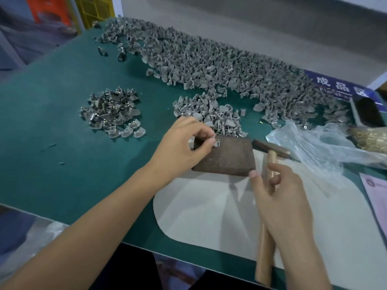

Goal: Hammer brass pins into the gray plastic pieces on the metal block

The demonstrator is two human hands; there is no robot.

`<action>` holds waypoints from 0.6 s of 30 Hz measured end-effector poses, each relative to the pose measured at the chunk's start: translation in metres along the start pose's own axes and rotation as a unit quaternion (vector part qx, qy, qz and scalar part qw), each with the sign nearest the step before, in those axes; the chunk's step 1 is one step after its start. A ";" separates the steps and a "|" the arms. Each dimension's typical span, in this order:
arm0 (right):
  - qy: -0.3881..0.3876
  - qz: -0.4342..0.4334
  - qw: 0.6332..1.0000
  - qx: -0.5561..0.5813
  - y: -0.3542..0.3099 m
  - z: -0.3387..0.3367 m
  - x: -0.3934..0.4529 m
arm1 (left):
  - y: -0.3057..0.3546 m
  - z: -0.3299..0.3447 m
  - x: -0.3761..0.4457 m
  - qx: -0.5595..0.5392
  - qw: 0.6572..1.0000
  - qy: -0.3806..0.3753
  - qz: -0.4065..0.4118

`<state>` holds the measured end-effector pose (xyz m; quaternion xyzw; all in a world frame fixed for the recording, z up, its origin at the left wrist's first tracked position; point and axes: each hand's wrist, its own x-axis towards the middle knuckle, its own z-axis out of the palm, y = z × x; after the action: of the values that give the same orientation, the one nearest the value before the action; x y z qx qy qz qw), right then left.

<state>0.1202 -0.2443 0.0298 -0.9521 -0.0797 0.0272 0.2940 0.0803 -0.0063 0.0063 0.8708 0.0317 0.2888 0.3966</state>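
Observation:
A brown rusty metal block (228,156) lies flat on the green table. My left hand (182,143) pinches a small gray plastic piece (216,141) at the block's far left corner. A hammer lies to the right of the block: its dark metal head (270,147) rests beside the block's far right corner and its wooden handle (265,237) runs toward me. My right hand (280,197) is over the handle with thumb and fingers loosely spread around it; whether it grips is unclear. Brass pins (370,139) fill a bag at the right edge.
A large heap of gray pieces (209,61) runs along the back of the green table (62,143), a smaller heap (209,114) lies behind the block, and a separate pile (113,114) at left. A white mat (209,210), clear plastic bag (320,151), dark tray (368,114) and paper (377,197) lie at right.

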 end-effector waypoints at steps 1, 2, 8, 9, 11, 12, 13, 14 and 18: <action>-0.003 0.003 1.000 0.002 0.000 0.001 -0.003 | 0.000 0.000 0.000 0.001 1.000 0.001 0.001; -0.007 0.005 1.000 -0.002 -0.001 0.001 -0.005 | -0.001 0.001 -0.001 0.001 1.000 0.002 0.000; -0.050 0.036 0.996 -0.058 0.002 -0.005 -0.002 | -0.003 0.002 -0.002 -0.002 1.000 0.005 0.000; -0.058 0.033 0.996 -0.062 0.003 -0.007 0.003 | -0.004 0.001 -0.002 -0.001 1.000 0.003 0.001; -0.066 0.029 0.995 -0.062 0.004 -0.013 0.013 | -0.004 0.001 -0.001 -0.006 1.000 0.000 0.003; -0.065 0.032 0.996 -0.054 0.004 -0.016 0.018 | -0.004 0.000 -0.001 -0.007 1.000 -0.004 0.003; -0.066 0.038 0.996 -0.035 0.005 -0.020 0.022 | -0.004 0.000 -0.001 -0.009 1.000 -0.010 0.000; -0.070 0.050 0.996 0.002 0.006 -0.024 0.026 | -0.005 -0.001 0.000 -0.011 1.000 -0.016 -0.006; -0.102 0.122 0.949 0.274 0.015 -0.044 0.029 | -0.009 -0.004 0.000 -0.022 0.999 -0.021 -0.035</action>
<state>0.1551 -0.2761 0.0572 -0.8296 0.0177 0.1800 0.5283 0.0804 0.0026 0.0018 0.8663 0.0474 0.2571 0.4256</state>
